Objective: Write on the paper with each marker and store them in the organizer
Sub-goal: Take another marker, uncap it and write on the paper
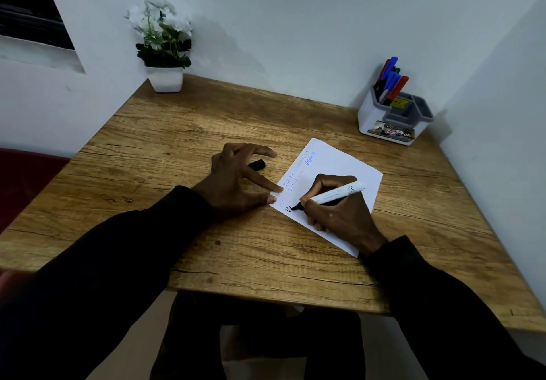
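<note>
Right hand [339, 212] grip pinching cylindrical marker [338, 195], left hand [236, 181] spread, pressing flat paper [334, 161]

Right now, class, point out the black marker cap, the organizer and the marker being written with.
black marker cap [257, 164]: head view, middle of the cap.
organizer [364, 117]: head view, its white left wall.
marker [339, 194]: head view, its white barrel.

Left hand [236, 181]: palm down, fingers spread and straight, index and thumb tips pressing the near-left edge of the white paper sheet [339, 161]. Right hand [339, 214]: fingers curled round a white-barrelled black-tipped marker pen [336, 194], tip on the sheet, heel of hand down. Both forearms in black long sleeves [118, 261], angled inward from the bottom corners.
</note>
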